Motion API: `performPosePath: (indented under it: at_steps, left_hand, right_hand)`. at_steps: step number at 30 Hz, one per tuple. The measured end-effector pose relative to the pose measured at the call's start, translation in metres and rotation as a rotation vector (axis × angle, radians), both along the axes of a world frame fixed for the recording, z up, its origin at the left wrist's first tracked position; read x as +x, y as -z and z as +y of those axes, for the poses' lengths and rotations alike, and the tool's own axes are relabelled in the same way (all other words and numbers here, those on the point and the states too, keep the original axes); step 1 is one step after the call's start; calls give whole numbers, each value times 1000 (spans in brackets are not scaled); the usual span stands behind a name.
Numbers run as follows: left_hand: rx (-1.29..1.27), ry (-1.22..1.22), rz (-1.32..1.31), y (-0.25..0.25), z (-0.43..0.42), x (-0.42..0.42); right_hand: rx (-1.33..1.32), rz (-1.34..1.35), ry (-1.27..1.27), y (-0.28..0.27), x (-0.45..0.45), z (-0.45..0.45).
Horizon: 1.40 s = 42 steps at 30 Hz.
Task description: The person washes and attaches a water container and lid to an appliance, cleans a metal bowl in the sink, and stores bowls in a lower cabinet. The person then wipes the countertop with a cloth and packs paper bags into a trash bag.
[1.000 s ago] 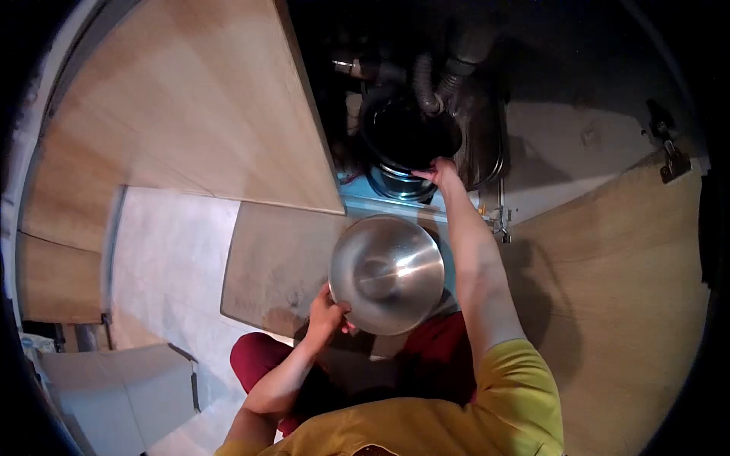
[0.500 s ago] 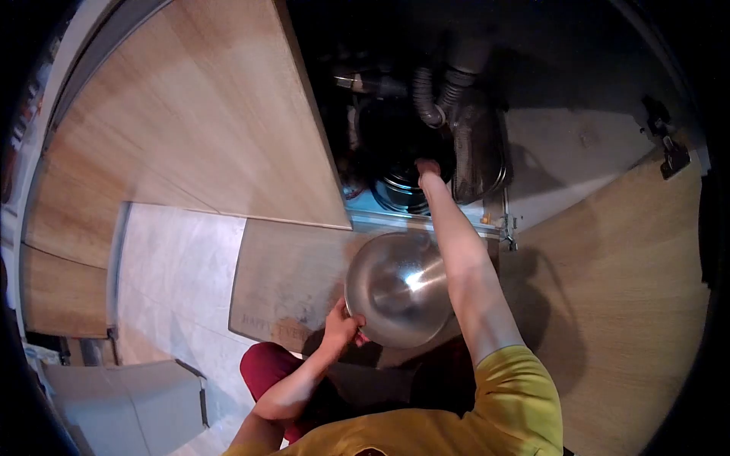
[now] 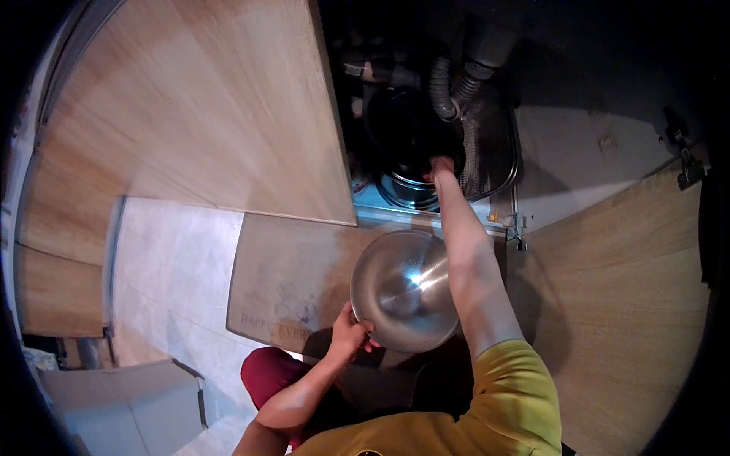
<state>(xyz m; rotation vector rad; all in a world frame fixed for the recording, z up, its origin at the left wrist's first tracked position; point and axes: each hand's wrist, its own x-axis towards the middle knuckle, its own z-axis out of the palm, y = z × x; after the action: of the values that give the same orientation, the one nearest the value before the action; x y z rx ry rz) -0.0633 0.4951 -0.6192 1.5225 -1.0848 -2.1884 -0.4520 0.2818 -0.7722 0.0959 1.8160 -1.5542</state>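
Note:
A shiny steel bowl [image 3: 395,296] is tilted above the mat, its inside facing up towards me. My left hand [image 3: 351,334] grips its lower left rim, thumb on the inner side. My right arm stretches past the bowl's right side into the dark cupboard. There my right hand [image 3: 442,168] is closed at the front right rim of a black pan [image 3: 411,129]; its fingertips are partly lost in shadow. Beneath the black pan stands a shiny pot [image 3: 407,194] with bright metal rims.
Grey corrugated drain hoses [image 3: 441,87] hang just above the pans. To their right stands a dark wire rack [image 3: 511,163]. Open wooden doors flank me, one on the left [image 3: 228,114] and one on the right [image 3: 616,304]. Below lies a brown lettered mat [image 3: 274,273].
The whole view has shifted slightly. My right hand stays at the black pan's rim, and my left hand still holds the bowl in nearly the same pose.

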Motion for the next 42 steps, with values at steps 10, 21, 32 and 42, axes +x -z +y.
performPosePath:
  at_steps: [10,21,32,42]
  left_hand:
    - [2,-27,-10,8,0,9]
    - [-25,-56,-41,8,-3,5]
    - [-32,-72,-29,14,-11,1]
    - [26,-142,29,15,-12,-7]
  right_hand:
    - [287,465,-153,4,-29,-2]
    - [-130,541,-433,30,-82,22]
    - [-76,129,-223,-170,-38,107]
    - [-6,75,24,-160,-21,222]
